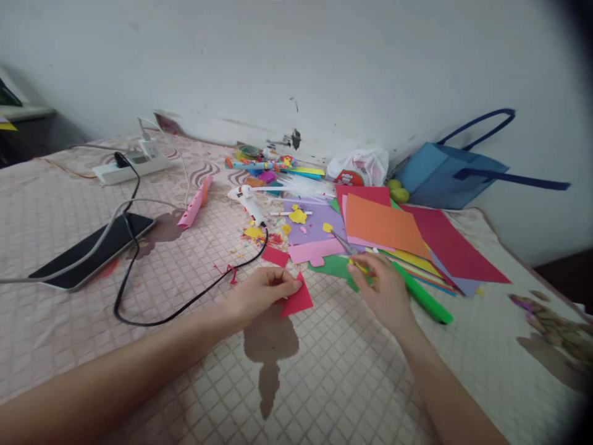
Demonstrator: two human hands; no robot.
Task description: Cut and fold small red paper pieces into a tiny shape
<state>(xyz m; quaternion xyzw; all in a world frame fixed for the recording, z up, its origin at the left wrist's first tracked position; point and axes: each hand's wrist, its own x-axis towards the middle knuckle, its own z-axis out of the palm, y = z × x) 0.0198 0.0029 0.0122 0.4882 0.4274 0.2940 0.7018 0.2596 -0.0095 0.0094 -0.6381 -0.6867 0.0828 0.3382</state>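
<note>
My left hand (271, 292) pinches a small piece of red paper (298, 301) between thumb and fingers, just above the tablecloth. To its right, my right hand (382, 287) is closed around scissors (344, 241) with yellow handles. Their blades point away from me, over a pink paper strip (317, 250) and the edge of a purple sheet. Another red paper piece (275, 256) lies just beyond my left hand. Green paper (331, 267) sits between the two hands, and a bright green roll (424, 296) is right of my right hand.
A white glue gun (250, 203) lies ahead, its black cord looping left. Further left are a dark tablet (95, 252), a pink roll (197, 203) and a power strip (132, 168). Stacked coloured sheets (386, 224) and a blue bag (447, 176) stand right. Paper scraps surround the glue gun.
</note>
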